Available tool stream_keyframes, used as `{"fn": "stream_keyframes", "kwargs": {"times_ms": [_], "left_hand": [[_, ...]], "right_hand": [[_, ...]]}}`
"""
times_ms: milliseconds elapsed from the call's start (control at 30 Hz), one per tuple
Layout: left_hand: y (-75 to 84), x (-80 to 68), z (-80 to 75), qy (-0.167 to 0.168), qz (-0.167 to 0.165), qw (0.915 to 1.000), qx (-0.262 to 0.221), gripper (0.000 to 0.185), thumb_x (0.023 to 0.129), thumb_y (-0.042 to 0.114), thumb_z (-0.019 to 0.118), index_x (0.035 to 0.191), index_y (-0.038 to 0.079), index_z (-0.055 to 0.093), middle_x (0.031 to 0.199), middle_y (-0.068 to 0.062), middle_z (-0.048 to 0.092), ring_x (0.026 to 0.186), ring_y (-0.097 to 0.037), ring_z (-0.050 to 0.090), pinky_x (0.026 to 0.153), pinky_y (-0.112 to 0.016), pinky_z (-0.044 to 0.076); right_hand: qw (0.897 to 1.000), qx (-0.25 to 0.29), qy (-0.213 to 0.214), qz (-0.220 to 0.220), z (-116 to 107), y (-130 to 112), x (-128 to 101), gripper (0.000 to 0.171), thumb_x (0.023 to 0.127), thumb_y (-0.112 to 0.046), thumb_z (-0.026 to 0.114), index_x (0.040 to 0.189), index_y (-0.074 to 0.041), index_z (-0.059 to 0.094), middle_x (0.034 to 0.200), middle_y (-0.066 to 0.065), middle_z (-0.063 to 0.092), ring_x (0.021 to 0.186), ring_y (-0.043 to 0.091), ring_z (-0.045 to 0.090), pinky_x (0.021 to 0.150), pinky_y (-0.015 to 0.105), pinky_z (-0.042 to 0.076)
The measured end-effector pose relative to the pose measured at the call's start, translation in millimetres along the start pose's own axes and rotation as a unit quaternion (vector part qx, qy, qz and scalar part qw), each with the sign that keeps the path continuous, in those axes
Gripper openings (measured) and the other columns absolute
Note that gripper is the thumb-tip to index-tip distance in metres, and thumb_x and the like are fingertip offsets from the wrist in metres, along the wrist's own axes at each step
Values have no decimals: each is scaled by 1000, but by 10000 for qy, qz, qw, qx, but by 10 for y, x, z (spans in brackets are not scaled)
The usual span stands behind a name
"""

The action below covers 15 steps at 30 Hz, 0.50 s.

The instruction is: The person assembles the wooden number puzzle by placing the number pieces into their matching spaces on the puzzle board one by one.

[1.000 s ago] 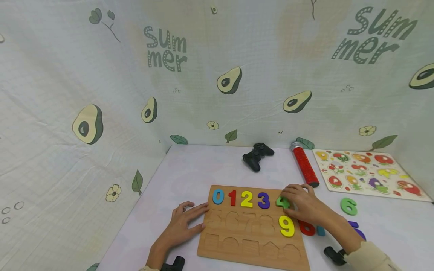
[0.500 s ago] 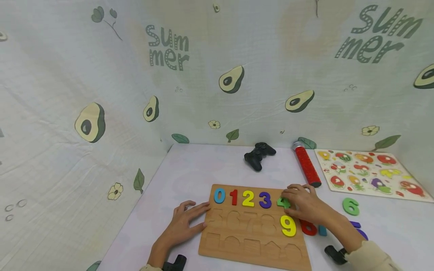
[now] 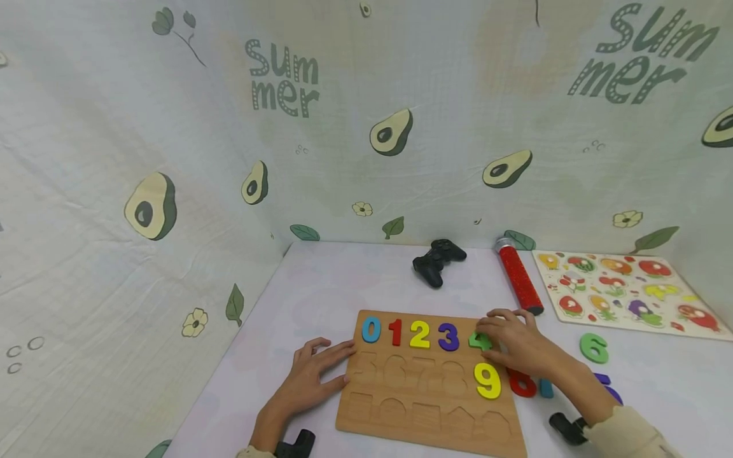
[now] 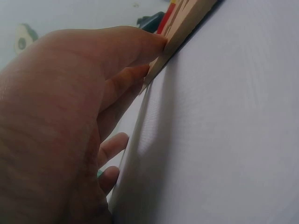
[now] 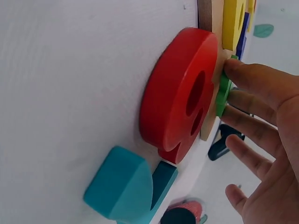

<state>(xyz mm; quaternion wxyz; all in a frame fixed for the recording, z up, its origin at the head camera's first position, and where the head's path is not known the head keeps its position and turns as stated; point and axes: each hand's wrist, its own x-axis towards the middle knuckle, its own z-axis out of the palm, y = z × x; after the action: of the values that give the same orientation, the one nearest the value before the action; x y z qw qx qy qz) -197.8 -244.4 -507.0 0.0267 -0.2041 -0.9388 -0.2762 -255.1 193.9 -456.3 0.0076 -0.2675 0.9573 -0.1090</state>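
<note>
A wooden number board point(image 3: 395, 397) lies flat, with pieces 0 point(image 3: 364, 330), 1 point(image 3: 396, 334), 2 point(image 3: 422, 344) and 3 point(image 3: 451, 347) along its top row. At that row's right end, my right hand point(image 3: 518, 343) pinches the green number 4 point(image 5: 223, 91) between thumb and fingers; the hand partly covers it in the head view. Below it is the yellow 9 point(image 3: 495, 387) at the end of the second row. My left hand point(image 3: 309, 376) has its fingers extended, thumb and fingertips touching the board's left edge.
Right of the board lie a red 8 point(image 5: 161, 100), a teal piece point(image 5: 119, 179), a green 6 point(image 3: 583, 348) and a purple 5 point(image 3: 611, 393). Behind are a black game controller point(image 3: 431, 264), a red tube point(image 3: 520, 280) and a fruit puzzle board point(image 3: 621, 304).
</note>
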Motion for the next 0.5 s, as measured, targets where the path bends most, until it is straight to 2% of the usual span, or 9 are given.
{"fn": "stream_keyframes", "kwargs": {"times_ms": [333,500], "left_hand": [[15,9,-11,31,18,10000,-49,53,93,45,67,144,33,56,149,16,49,134,-24,34,103,-56,24],[2,2,-4,-13,-17,10000,26,53,93,46,66,144,34,56,149,17,48,134,-24,34,103,-56,24]], "right_hand": [[9998,151,16,113,22,17,-17,42,83,-34,81,120,-15,71,124,6,66,127,40,43,99,70,18],[9993,290,66,215,15,0,-57,47,84,-36,80,125,-16,68,126,6,65,131,42,40,100,70,15]]}}
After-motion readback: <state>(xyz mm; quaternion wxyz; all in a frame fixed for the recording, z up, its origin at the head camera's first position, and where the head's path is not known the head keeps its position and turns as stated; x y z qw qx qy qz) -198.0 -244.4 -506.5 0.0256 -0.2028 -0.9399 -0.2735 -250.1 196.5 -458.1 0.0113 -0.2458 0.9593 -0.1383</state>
